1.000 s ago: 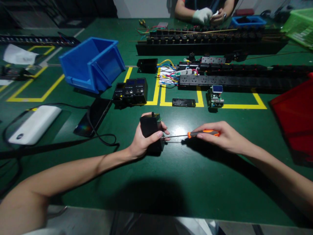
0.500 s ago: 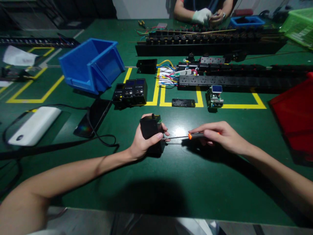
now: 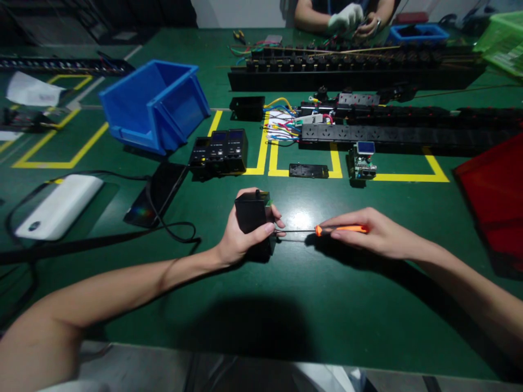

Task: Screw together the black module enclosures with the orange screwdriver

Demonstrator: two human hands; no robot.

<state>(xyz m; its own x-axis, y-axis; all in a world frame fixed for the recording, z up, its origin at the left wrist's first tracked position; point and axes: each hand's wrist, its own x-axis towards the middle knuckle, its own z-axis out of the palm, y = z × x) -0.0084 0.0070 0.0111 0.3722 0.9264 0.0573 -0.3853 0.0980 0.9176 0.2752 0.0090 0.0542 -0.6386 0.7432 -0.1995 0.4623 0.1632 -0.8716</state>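
Observation:
My left hand is wrapped round a black box-shaped housing just above the green table, its thumb across the near face. A bit of green shows at the housing's upper right edge. My right hand grips an orange and black screwdriver by the handle, thumb and fingers along it. The screwdriver lies level, pointing left, and its tip meets the housing's right side by my left fingertips. The exact spot the tip touches is hidden. Beyond my hands lie a flat black cover piece and a small circuit board with a screen.
A blue bin and several black modules stand at the back left. A white power bank and a phone with cables lie left. Long black socket strips cross behind; a red bin is right. A co-worker's hands work opposite.
My right fingers have shifted on the screwdriver's handle, so more of its orange shows and it appears turned. The housing stays in my left hand. The view has moved slightly.

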